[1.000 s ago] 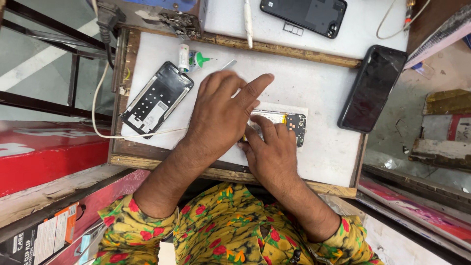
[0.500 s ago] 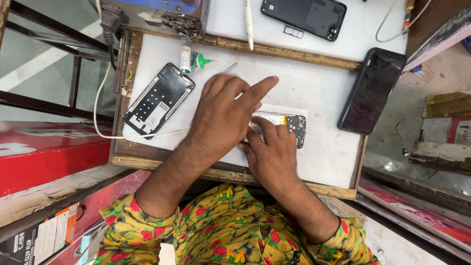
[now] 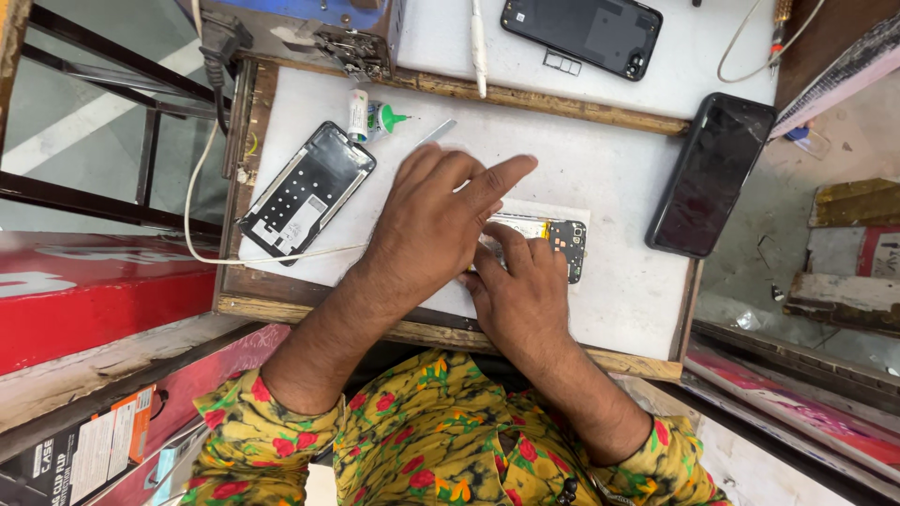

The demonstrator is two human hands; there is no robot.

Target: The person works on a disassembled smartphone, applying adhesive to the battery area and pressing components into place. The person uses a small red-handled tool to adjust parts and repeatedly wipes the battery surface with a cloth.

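Both hands, left (image 3: 431, 225) and right (image 3: 520, 290), press flat on a thin, fragile-looking circuit board (image 3: 553, 239), best gripped by its edges, with a dark phone (image 3: 708, 178) at two o'clock.

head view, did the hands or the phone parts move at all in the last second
Almost nothing changed. The left hand lies flat as before over the opened phone with its exposed circuit board, index finger pointing out, and the right hand keeps pressing beside it. The bare black phone frame, the black dark-screened phone and the small green-capped glue tube stayed put.

Bare board (image 3: 600, 159) between glue bottle (image 3: 373, 116) and black phone (image 3: 710, 174).
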